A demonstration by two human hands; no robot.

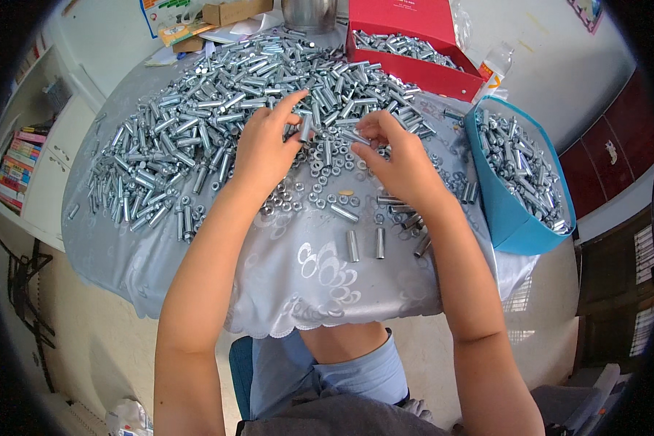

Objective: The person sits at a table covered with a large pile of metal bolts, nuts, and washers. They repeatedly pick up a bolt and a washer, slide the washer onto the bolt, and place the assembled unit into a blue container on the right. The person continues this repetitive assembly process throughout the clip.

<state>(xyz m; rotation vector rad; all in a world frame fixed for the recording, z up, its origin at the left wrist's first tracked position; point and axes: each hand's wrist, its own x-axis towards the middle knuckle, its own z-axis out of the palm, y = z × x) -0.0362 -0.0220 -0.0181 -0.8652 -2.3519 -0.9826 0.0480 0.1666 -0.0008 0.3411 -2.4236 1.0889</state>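
A large heap of silvery sleeve anchor bolts (174,123) covers the far and left part of the table. My left hand (264,145) is closed at its near edge, thumb and fingers around a short metal sleeve (305,129), with the index finger stretched out. My right hand (400,156) is pinched around the end of a slim metal piece (354,136), partly hidden by the fingers. Loose hex nuts (320,187) and washers lie between and below the hands. Two bare metal sleeves (352,245) stand or lie side by side nearer to me; several more lie under my right wrist.
A blue fabric bin (512,211) full of bolts stands at the right table edge. A red box (414,76) holds more bolts at the back, beside a plastic bottle (495,69) and a metal pot (309,14). A pale patterned cloth (298,291) covers the table.
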